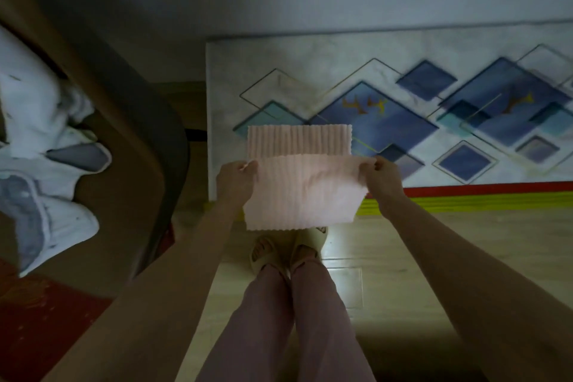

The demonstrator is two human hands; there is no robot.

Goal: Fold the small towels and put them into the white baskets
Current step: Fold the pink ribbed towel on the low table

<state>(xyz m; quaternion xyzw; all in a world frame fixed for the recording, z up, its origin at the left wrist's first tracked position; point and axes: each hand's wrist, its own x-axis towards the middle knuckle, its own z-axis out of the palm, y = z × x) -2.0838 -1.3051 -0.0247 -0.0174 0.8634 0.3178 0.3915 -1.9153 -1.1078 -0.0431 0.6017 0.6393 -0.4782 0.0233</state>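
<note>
A small pink ribbed towel (pixel 300 186) hangs in the air in front of me, bent over so that one layer stands behind and above the front layer. My left hand (pixel 236 180) pinches its left edge at the fold line. My right hand (pixel 382 175) pinches the right edge at the same height. The towel's lower hem hangs free above my feet. No white basket is in view.
A patterned mat (pixel 403 108) with blue diamonds lies on the wooden floor ahead, edged red and yellow. At left a brown surface (pixel 124 195) carries crumpled white and grey cloths (pixel 40 146). My legs and sandals (pixel 288 251) are below.
</note>
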